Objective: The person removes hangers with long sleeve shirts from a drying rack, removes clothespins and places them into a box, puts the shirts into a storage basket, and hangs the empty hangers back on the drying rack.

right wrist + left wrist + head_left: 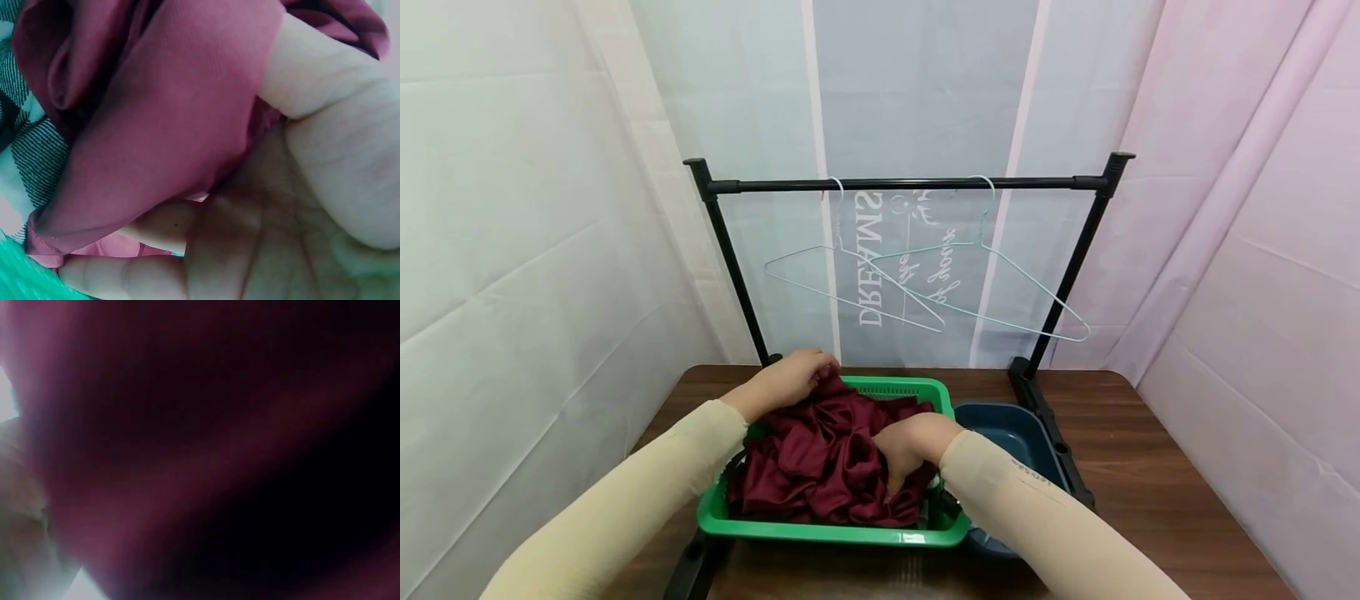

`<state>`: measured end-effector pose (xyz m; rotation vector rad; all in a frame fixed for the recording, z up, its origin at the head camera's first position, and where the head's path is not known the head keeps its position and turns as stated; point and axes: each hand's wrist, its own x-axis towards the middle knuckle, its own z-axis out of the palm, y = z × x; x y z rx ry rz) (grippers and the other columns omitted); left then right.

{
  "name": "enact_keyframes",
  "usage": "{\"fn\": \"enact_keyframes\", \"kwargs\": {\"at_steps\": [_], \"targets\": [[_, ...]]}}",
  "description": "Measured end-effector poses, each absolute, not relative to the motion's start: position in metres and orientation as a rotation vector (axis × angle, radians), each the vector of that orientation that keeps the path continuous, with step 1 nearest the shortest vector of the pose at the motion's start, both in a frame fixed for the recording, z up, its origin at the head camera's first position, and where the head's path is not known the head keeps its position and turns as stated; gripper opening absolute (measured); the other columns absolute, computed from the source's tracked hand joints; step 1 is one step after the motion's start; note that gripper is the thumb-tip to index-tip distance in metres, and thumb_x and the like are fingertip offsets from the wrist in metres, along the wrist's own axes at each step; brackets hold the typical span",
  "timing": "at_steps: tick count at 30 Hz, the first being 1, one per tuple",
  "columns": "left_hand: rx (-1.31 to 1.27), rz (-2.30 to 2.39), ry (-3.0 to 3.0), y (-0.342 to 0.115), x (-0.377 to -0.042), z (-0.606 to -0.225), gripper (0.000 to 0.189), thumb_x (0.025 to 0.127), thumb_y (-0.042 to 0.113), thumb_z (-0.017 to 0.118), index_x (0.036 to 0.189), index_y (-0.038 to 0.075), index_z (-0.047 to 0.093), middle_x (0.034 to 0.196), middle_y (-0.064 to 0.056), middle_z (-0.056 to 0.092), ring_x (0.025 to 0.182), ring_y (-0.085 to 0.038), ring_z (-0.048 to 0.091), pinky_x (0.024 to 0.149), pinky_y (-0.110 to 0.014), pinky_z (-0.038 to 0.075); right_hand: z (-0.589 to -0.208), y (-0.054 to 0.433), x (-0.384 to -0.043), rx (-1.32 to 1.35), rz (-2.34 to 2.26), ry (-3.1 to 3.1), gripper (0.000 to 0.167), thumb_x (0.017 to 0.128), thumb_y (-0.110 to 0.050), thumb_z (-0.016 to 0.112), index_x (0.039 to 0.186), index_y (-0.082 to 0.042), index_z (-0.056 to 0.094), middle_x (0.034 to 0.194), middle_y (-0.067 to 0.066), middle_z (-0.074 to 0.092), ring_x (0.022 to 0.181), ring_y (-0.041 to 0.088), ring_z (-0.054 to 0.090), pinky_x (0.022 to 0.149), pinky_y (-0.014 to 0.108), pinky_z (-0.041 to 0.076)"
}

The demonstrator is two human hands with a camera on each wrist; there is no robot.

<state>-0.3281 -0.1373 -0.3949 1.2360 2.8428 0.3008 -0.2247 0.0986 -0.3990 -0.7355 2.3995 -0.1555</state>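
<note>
A crumpled maroon satin garment (820, 458) lies heaped in a green plastic basket (820, 533). At its far left part my left hand (793, 383) pinches the fabric with curled fingers. My right hand (910, 446) reaches into the right side of the heap. In the right wrist view the maroon fabric (169, 112) passes between the thumb and the fingers of the right hand (250, 231), which hold it. Dark, blurred maroon cloth (125, 519) fills most of the left wrist view. Black-and-white patterned cloth (37, 150) shows beneath the garment.
A dark blue basin (1007, 425) stands right of the basket on the brown wooden table (1150, 467). Behind, a black rack bar (910, 184) carries two pale wire hangers (1015, 264) that overlap. The rack's feet (1037, 392) rest on the table; curtains surround it.
</note>
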Motion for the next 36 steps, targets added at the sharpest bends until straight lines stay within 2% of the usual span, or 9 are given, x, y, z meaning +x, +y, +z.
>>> {"fn": "enact_keyframes", "kwargs": {"at_steps": [4,8,10,12,15,19,27,32,36], "targets": [[1.181,0.381,2.709,-0.141,-0.315,-0.392,0.044,0.101,-0.007,0.05,0.139,0.012,0.06,0.112,-0.005,0.068,0.105,-0.023,0.065,0.09,-0.04,0.054,-0.401,0.098,-0.225,-0.731,-0.155,2.388,0.038,0.083,-0.03,0.088,0.113,-0.032,0.066,0.112,-0.014,0.064,0.097,0.005,0.057,0.09,0.032,0.051],[0.992,0.377,2.48,-0.143,-0.29,-0.387,0.041,0.109,0.028,0.052,0.15,0.025,0.052,0.143,-0.002,0.059,0.133,-0.023,0.054,0.107,-0.045,0.046,-0.402,0.097,-0.226,-0.746,-0.151,2.379,0.044,0.082,-0.033,0.088,0.12,-0.034,0.065,0.117,-0.015,0.064,0.101,0.005,0.057,0.092,0.032,0.051],[0.91,0.334,2.401,-0.144,-0.277,-0.385,0.055,0.103,0.047,0.059,0.153,0.028,0.048,0.154,0.0,0.049,0.144,-0.023,0.044,0.115,-0.047,0.039,-0.401,0.098,-0.227,-0.752,-0.159,2.371,0.046,0.082,-0.032,0.088,0.122,-0.034,0.065,0.118,-0.014,0.063,0.102,0.005,0.056,0.092,0.032,0.05],[0.835,0.244,2.361,-0.142,-0.267,-0.385,0.07,0.096,0.055,0.065,0.157,0.029,0.042,0.161,-0.001,0.04,0.15,-0.025,0.035,0.118,-0.047,0.034,-0.4,0.098,-0.228,-0.755,-0.165,2.362,0.046,0.083,-0.03,0.088,0.122,-0.034,0.064,0.118,-0.014,0.063,0.102,0.005,0.056,0.092,0.032,0.05],[0.758,0.025,2.352,-0.139,-0.256,-0.393,0.086,0.092,0.058,0.069,0.162,0.031,0.029,0.168,-0.002,0.028,0.153,-0.026,0.029,0.12,-0.047,0.032,-0.399,0.097,-0.228,-0.748,-0.163,2.36,0.042,0.083,-0.028,0.088,0.119,-0.034,0.064,0.116,-0.015,0.062,0.1,0.005,0.055,0.091,0.031,0.05],[0.687,-0.262,2.328,-0.129,-0.249,-0.409,0.087,0.096,0.062,0.057,0.165,0.032,0.016,0.172,-0.003,0.015,0.155,-0.024,0.023,0.121,-0.044,0.029,-0.4,0.094,-0.228,-0.735,-0.127,2.369,0.038,0.083,-0.027,0.088,0.112,-0.034,0.065,0.112,-0.014,0.063,0.098,0.006,0.054,0.088,0.031,0.05],[0.607,-0.363,2.299,-0.122,-0.251,-0.412,0.089,0.095,0.066,0.057,0.165,0.03,0.016,0.173,-0.001,0.008,0.158,-0.025,0.015,0.12,-0.041,0.029,-0.395,0.087,-0.234,-0.747,-0.08,2.359,0.045,0.081,-0.035,0.089,0.118,-0.037,0.065,0.12,-0.016,0.063,0.105,0.005,0.056,0.092,0.032,0.05],[0.621,-0.224,2.367,-0.125,-0.256,-0.406,0.094,0.092,0.06,0.068,0.165,0.026,0.02,0.171,-0.002,0.017,0.155,-0.027,0.025,0.119,-0.045,0.032,-0.377,0.092,-0.229,-0.71,-0.099,2.468,0.078,0.079,-0.044,0.089,0.145,-0.028,0.051,0.14,-0.007,0.059,0.123,0.01,0.056,0.103,0.035,0.048],[0.664,-0.166,2.395,-0.128,-0.255,-0.403,0.097,0.09,0.058,0.072,0.165,0.022,0.022,0.17,-0.005,0.022,0.154,-0.028,0.027,0.12,-0.048,0.032,-0.363,0.086,-0.202,-0.766,-0.086,2.692,0.108,0.076,-0.044,0.091,0.161,-0.029,0.027,0.153,0.006,0.047,0.113,0.018,0.064,0.093,0.037,0.055]]}}
